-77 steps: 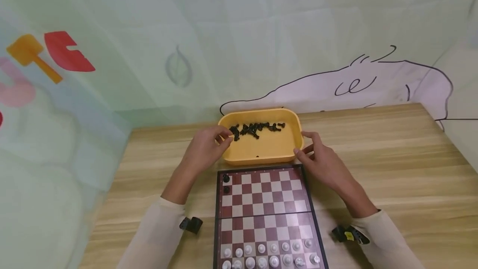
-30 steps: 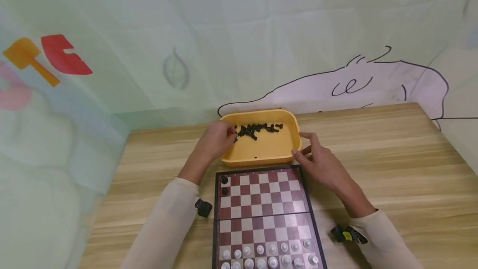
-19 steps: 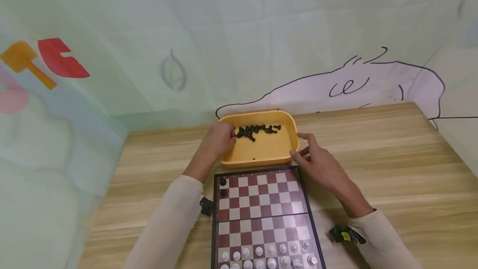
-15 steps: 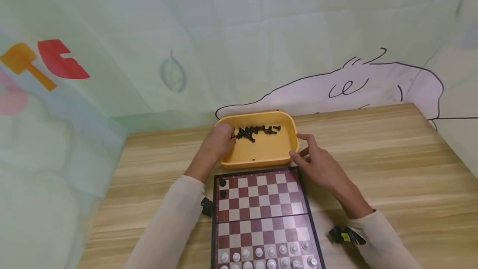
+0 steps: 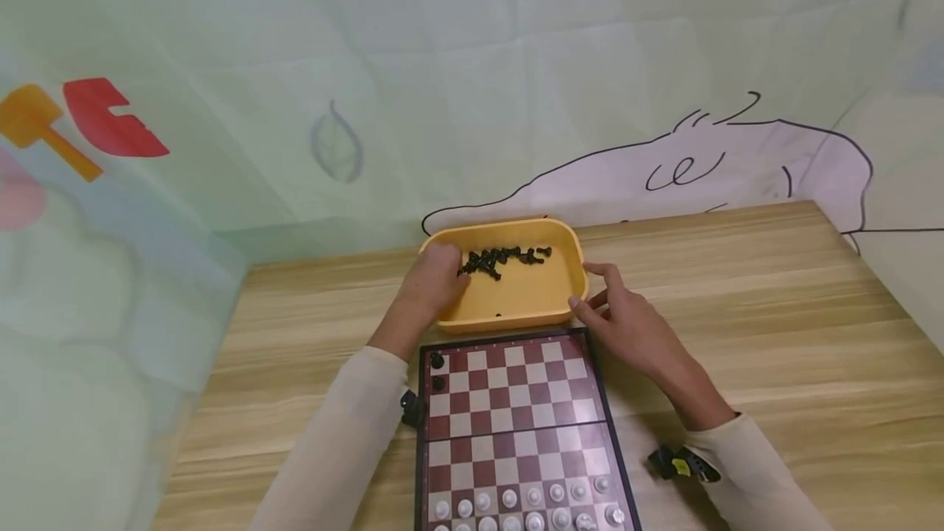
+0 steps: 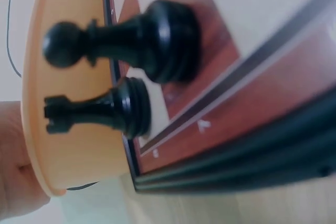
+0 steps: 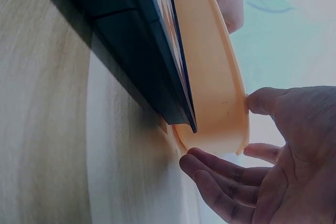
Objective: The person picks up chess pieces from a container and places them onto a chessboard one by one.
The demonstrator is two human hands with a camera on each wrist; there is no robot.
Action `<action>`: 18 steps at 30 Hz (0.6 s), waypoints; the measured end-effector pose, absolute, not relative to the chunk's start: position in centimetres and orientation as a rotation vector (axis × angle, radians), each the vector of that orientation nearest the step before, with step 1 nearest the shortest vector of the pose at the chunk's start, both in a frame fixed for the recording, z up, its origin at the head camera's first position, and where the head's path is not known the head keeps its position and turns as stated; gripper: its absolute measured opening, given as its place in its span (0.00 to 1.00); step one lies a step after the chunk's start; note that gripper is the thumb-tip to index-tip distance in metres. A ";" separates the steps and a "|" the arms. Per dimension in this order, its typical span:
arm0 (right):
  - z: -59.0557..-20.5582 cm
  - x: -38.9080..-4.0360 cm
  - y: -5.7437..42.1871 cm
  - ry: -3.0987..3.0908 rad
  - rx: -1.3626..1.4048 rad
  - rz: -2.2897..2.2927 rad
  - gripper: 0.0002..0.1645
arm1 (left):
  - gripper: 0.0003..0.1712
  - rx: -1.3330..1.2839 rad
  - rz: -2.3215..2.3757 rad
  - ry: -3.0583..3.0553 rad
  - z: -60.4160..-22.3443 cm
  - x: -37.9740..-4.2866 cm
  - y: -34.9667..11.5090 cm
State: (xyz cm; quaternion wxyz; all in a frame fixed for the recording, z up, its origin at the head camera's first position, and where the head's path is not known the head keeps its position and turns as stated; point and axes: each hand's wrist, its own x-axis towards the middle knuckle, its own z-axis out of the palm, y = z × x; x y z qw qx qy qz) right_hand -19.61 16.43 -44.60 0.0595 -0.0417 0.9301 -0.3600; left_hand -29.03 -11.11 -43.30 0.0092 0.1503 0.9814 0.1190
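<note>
My left hand [image 5: 432, 279] reaches over the left end of a yellow tray [image 5: 509, 322], at a heap of black chess pieces [image 5: 483, 262]. The thumb points down beside the pieces; the other fingertips are hidden, so whether they hold one I cannot tell. At the tray's right front corner, my right hand [image 5: 633, 328] holds the rim between thumb and index finger, its other fingers loosely bent in the right wrist view. In front lies a chessboard [image 5: 524, 416]. A black rook [image 6: 131, 107] and a black pawn [image 6: 170, 40] stand at its far left corner.
White chess pieces [image 5: 510, 499] stand in two rows at the board's near end. A wooden table [image 5: 767, 301] carries board and tray. Behind the tray hangs a printed cloth [image 5: 472, 105]. Dark wrist cameras sit by both sleeves, the left one close to the board's edge.
My left hand has moved from the tray's left rim further in and down among the black pieces, its fingertips passing out of sight. The right hand stays at the tray's corner.
</note>
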 end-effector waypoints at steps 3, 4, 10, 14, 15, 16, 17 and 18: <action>-44.6 -19.6 16.4 2.811 -0.128 -1.095 0.40 | 0.11 0.457 0.361 3.069 -43.3 -29.0 -11.0; -44.6 -19.6 16.3 2.811 -0.128 -1.097 0.40 | 0.10 0.458 0.355 3.072 -43.3 -29.0 -11.0; -44.6 -19.6 16.3 2.810 -0.126 -1.101 0.40 | 0.06 0.464 0.337 3.096 -43.4 -29.0 -11.0; -44.6 -19.6 16.3 2.810 -0.126 -1.098 0.40 | 0.08 0.463 0.351 3.095 -43.5 -29.1 -11.0; -44.6 -19.6 16.3 2.810 -0.128 -1.100 0.40 | 0.08 0.463 0.352 3.093 -43.5 -29.1 -11.0; -44.6 -19.6 16.3 2.811 -0.128 -1.100 0.40 | 0.09 0.463 0.351 3.093 -43.5 -29.1 -11.0; -44.6 -19.6 16.3 2.811 -0.128 -1.099 0.40 | 0.09 0.461 0.351 3.093 -43.5 -29.1 -11.0; -44.6 -19.6 16.3 2.810 -0.127 -1.100 0.40 | 0.08 0.458 0.348 3.091 -43.5 -29.1 -11.0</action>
